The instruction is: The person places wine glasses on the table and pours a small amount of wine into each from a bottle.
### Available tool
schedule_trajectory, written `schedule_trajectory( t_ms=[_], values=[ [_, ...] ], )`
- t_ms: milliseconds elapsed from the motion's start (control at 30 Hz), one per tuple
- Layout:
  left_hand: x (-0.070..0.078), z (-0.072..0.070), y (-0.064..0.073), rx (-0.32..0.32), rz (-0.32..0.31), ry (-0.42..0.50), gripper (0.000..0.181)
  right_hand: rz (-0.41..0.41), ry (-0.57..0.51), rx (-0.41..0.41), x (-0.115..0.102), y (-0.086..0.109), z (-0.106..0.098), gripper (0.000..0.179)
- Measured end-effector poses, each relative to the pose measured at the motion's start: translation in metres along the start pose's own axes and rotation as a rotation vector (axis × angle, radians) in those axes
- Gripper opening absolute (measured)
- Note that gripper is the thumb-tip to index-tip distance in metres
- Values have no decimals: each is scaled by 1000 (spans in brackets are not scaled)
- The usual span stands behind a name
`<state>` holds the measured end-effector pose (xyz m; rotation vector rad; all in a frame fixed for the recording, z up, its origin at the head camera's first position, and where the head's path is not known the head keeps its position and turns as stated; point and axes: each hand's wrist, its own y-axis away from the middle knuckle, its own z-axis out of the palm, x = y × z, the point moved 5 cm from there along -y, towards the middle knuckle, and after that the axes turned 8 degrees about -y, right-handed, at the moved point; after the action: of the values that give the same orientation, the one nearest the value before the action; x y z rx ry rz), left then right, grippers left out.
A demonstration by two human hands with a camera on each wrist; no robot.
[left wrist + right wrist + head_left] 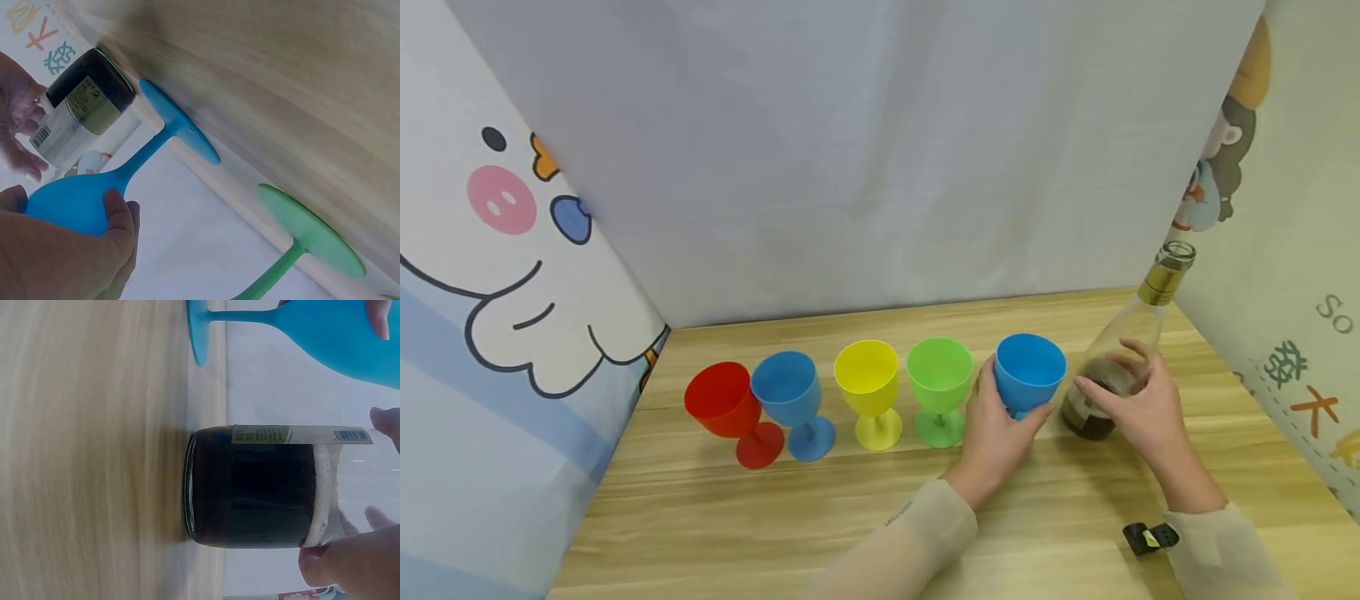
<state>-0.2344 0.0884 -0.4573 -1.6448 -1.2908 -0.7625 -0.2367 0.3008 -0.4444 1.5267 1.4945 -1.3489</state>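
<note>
My left hand [992,425] grips the bowl of a blue plastic goblet [1030,367], its thumb and fingers on either side of the bowl. The goblet is upright, and its stem and foot show in the left wrist view. To its right stands an uncorked clear glass bottle [256,494] with a gold neck band and dark, foam-topped liquid low inside. My right hand [1142,408] holds the bottle loosely around its body, above the liquid, with thumb and fingers curved about the glass. The bottle's base is on the wooden table.
Left of my left hand, a green goblet [940,375], a yellow goblet [867,379], another blue goblet [786,387] and a red goblet [722,400] stand in a row on the table [737,533]. A pale curtain [820,167] hangs behind; printed panels flank both sides.
</note>
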Motion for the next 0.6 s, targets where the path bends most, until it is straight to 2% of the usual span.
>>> schedule_trajectory(
  t_ms=[333, 600],
  values=[
    [11, -3, 8, -26, 39, -24, 86, -21, -17, 68, 0, 3, -2, 72],
    [21, -12, 17, -55, 65, -50, 84, -92, 38, 71, -16, 8, -18, 73]
  ],
)
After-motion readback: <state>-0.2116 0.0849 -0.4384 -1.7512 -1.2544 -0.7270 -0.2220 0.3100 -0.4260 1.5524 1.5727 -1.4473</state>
